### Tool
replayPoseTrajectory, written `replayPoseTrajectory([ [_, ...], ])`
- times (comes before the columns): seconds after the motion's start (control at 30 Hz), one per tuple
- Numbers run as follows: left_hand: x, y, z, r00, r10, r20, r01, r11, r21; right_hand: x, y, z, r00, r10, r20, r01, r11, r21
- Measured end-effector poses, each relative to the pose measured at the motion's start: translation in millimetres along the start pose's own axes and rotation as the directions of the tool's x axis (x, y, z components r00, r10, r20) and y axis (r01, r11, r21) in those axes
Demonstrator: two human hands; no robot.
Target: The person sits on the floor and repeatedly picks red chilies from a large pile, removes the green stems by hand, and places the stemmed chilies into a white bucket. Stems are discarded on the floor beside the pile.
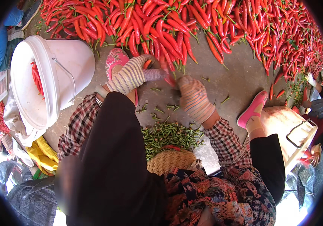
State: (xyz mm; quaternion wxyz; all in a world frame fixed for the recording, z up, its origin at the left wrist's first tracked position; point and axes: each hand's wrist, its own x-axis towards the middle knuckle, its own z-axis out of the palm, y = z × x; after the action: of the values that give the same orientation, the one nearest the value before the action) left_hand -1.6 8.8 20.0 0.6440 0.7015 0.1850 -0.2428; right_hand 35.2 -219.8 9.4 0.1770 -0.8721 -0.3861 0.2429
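My left hand [134, 73], in a striped knit glove, is closed around red chili peppers. The orange-red end of one pepper [147, 64] shows between its fingers. Another red chili pepper [169, 80], blurred, juts from the left fingers towards my right hand [194, 99]. That hand wears a striped glove too, its fingers curled by the pepper's end; blur hides whether they grip it. Ahead of both hands spreads a large heap of red chili peppers [161, 25]. Cut-off green stems [170, 138] lie piled between my legs, with a few scattered on the floor.
At left, a white bucket [73, 65] lies tipped on its side with several red peppers [37, 79] inside. A yellow sack [43, 154] is behind it. On the right stands a pale container with a handle [284, 127]. Another person's gloved hand [310, 79] shows at far right.
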Motion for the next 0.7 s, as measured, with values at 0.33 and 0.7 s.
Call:
replayPoseTrajectory([
  [0.33,3,0,2,0.96,-0.154,-0.233,0.066,0.936,-0.346,24,-6,-7,0.982,0.135,0.133,-0.182,0.871,0.457],
  [0.7,2,4,5,0.962,-0.146,-0.229,-0.018,0.806,-0.592,-3,-16,-22,0.987,0.119,0.111,-0.153,0.448,0.881],
])
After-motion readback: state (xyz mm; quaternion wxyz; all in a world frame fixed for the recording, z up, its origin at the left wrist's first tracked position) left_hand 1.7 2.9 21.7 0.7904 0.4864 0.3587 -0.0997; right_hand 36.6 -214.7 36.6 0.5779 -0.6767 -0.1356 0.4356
